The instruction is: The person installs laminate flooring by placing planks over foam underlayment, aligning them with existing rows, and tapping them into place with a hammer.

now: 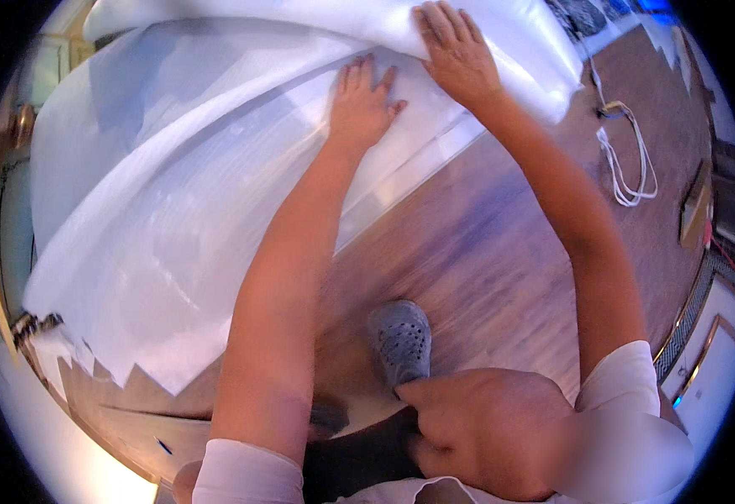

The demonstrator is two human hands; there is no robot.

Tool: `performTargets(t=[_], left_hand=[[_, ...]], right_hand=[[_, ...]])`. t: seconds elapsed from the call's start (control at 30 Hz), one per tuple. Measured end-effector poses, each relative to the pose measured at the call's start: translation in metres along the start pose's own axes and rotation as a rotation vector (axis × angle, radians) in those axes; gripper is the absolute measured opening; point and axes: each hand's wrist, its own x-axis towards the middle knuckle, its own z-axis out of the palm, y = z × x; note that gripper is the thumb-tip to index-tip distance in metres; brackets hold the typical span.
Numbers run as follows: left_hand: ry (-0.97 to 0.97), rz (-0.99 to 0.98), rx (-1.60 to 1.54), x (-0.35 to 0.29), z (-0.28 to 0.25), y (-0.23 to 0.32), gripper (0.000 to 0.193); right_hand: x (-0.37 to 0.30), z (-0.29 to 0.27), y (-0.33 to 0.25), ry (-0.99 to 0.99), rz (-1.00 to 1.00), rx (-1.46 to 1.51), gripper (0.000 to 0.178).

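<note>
A wide white sheet [191, 252] lies over the wooden floor, and its far part bulges up in a thick fold or roll [523, 50]. My left hand [363, 105] is open, its fingers spread on the sheet just below the edge of that fold. Farther off and to the right, my right hand [456, 55] rests with outstretched fingers on the white fold. Neither hand grips anything. What lies under the sheet is hidden.
Wooden floor [468, 252] stretches between me and the sheet. A grey clog [401, 340] is on my foot. To the right lies a looped white cable [628, 168]. Near the lower left is a thin dark-blue object [163, 445]. Walls and furniture ring the room.
</note>
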Motion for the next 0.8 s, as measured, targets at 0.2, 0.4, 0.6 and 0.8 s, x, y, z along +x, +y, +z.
performTargets(t=[0.2, 0.4, 0.6, 0.8], left_hand=[[-0.025, -0.151, -0.136, -0.067, -0.029, 0.009, 0.058], [-0.032, -0.115, -0.131, -0.129, -0.062, 0.026, 0.054], [-0.233, 0.02, -0.008, -0.258, -0.185, -0.028, 0.05], [-1.006, -0.683, 0.145, -0.482, -0.434, -0.06, 0.033]], right_hand=[[-0.042, 0.035, -0.029, -0.077, 0.172, 0.175, 0.069], [-0.056, -0.001, -0.097, -0.334, -0.198, 0.45, 0.058], [-0.064, 0.01, -0.132, -0.475, -0.132, 0.356, 0.055], [-0.072, 0.004, -0.095, -0.533, 0.016, 0.429, 0.049]])
